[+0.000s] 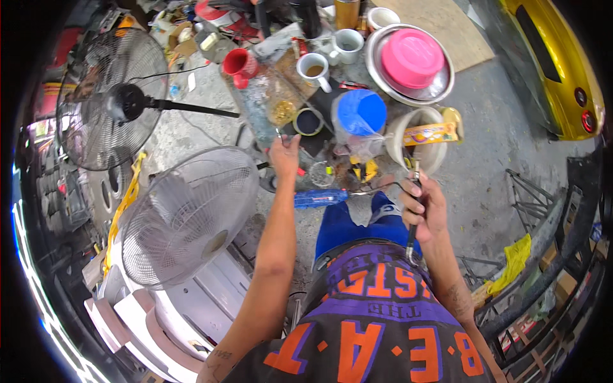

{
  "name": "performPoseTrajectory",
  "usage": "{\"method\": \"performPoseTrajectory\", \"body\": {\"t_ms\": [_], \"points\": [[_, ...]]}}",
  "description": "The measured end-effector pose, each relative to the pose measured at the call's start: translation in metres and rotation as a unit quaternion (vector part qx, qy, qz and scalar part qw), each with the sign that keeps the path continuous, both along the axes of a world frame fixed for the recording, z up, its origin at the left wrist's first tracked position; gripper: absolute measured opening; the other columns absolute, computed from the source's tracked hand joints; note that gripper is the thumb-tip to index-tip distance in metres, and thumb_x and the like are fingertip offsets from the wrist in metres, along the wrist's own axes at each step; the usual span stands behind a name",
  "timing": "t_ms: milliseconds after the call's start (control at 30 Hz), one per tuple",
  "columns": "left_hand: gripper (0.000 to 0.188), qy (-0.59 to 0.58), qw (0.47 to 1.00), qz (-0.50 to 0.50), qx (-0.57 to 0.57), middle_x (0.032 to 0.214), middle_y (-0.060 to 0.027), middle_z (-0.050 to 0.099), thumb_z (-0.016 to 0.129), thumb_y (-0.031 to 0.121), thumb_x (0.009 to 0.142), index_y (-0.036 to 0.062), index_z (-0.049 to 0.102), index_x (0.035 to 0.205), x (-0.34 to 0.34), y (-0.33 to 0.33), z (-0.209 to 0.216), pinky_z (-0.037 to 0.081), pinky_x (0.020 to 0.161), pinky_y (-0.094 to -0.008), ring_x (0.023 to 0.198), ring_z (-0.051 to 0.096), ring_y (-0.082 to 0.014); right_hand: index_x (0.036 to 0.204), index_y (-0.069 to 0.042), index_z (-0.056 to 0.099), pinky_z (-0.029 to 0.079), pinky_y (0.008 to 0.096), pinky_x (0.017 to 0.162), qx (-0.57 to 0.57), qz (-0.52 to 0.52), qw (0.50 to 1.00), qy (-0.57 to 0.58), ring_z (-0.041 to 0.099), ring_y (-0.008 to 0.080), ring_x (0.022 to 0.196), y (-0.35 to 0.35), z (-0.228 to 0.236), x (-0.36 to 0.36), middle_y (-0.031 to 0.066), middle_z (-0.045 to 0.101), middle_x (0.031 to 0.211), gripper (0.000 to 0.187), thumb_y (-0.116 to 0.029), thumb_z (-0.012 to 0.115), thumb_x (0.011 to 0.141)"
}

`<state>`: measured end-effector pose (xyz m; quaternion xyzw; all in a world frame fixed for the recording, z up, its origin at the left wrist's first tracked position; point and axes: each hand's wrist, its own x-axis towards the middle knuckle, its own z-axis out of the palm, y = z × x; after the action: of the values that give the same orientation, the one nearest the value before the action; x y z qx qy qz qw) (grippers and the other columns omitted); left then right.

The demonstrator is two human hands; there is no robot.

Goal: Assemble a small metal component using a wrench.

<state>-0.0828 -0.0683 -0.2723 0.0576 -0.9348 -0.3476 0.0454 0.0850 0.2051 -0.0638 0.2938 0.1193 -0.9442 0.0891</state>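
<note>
My right hand (426, 207) is closed round a slim black-handled tool (412, 233) like a soldering iron, with a metal upper end and a dark cord at its lower end. It points up toward a white bucket (394, 143). My left hand (285, 153) reaches over the work surface with its fingers pinched, and a small shiny thing shows at their tips. Just right of those fingers stands a round tin (308, 122) of dark content. Beyond them lies a small heap of golden bits (281, 112). A patterned yellow box (426, 134) rests across the bucket's mouth.
A blue-lined tub (361, 112), mugs (313, 69) and a steel basin (377, 60) holding a pink bowl (412, 59) crowd the far side. Two fans (191, 217) stand left. A blue tool or case (319, 198) lies before my knees. A yellow car part (555, 76) is far right.
</note>
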Motion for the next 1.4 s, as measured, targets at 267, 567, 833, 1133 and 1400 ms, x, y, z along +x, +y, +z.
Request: {"method": "performPoseTrajectory", "body": {"t_ms": [267, 567, 833, 1133, 1400], "points": [[0.02, -0.206, 0.914, 0.026, 0.35, 0.064, 0.0023, 0.056, 0.071, 0.019, 0.087, 0.0, 0.066, 0.09, 0.038, 0.046, 0.145, 0.034, 0.042, -0.0235, 0.047, 0.045, -0.0058, 0.101, -0.01, 0.056, 0.023, 0.0165, 0.035, -0.077, -0.032, 0.995, 0.048, 0.036, 0.0041, 0.055, 0.019, -0.013, -0.004, -0.0015, 0.046, 0.083, 0.022, -0.032, 0.056, 0.097], [0.013, -0.277, 0.791, -0.169, 0.518, 0.084, -0.0093, 0.068, 0.067, 0.005, 0.089, 0.0007, 0.062, 0.1, 0.103, 0.116, 0.267, 0.023, 0.035, -0.0184, 0.04, 0.032, -0.0008, 0.103, -0.009, 0.056, 0.023, 0.0149, 0.033, -0.078, -0.003, 0.994, 0.08, 0.037, 0.0043, 0.053, 0.015, 0.004, -0.022, 0.0021, 0.047, 0.093, 0.023, -0.031, 0.054, 0.098], [0.016, -0.339, 0.723, -0.139, 0.586, 0.086, -0.01, 0.069, 0.066, 0.01, 0.091, 0.0002, 0.062, 0.102, 0.101, 0.134, 0.268, 0.023, 0.034, -0.0178, 0.042, 0.03, -0.0001, 0.103, -0.011, 0.055, 0.024, 0.0155, 0.035, -0.039, 0.02, 0.996, 0.081, 0.041, 0.0041, 0.051, 0.017, 0.012, -0.024, 0.0034, 0.054, 0.099, 0.025, -0.035, 0.059, 0.095], [0.014, -0.335, 0.744, -0.164, 0.555, 0.085, -0.0119, 0.07, 0.067, 0.01, 0.09, -0.0012, 0.062, 0.097, 0.098, 0.141, 0.278, 0.023, 0.035, -0.0178, 0.041, 0.031, -0.0005, 0.103, -0.012, 0.05, 0.024, 0.016, 0.035, -0.049, 0.02, 0.993, 0.108, 0.044, 0.004, 0.052, 0.017, 0.015, -0.027, 0.003, 0.054, 0.097, 0.023, -0.032, 0.058, 0.096], [0.01, -0.309, 0.806, -0.177, 0.473, 0.085, -0.0099, 0.072, 0.066, 0.009, 0.091, 0.0007, 0.062, 0.096, 0.099, 0.151, 0.301, 0.027, 0.038, -0.0179, 0.045, 0.04, -0.0003, 0.103, -0.011, 0.054, 0.024, 0.0187, 0.036, -0.007, 0.024, 0.998, 0.064, 0.043, 0.0048, 0.05, 0.014, 0.024, -0.028, -0.0004, 0.056, 0.085, 0.024, -0.034, 0.057, 0.096]]}}
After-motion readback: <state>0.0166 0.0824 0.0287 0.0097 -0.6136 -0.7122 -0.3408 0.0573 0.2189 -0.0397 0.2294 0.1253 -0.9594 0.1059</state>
